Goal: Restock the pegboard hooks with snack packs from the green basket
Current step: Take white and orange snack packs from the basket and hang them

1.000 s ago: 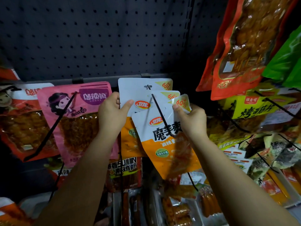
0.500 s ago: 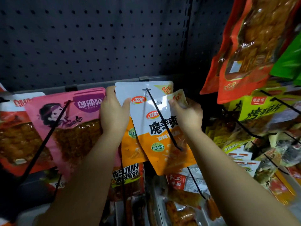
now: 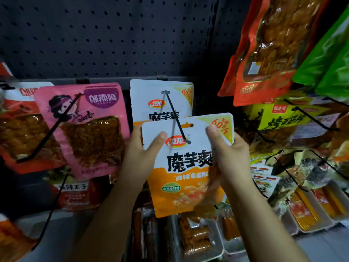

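Left hand and right hand pinching one pack by its top corners, between them, hook tip seemingly at its slot; hung pack just above.

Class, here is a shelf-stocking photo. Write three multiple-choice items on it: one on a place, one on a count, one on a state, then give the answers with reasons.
1. Where does the pink pack hang?
A. left of the white-and-orange packs
B. right of them
C. above them

2. How many white-and-orange packs show?
A. one
B. two
C. four

3. The front pack is
A. lying in a tray
B. gripped by both hands
C. untouched

Answers:
A, it hangs to their left.
B, one rear pack and the front one.
B, the left hand and right hand pinch its sides.
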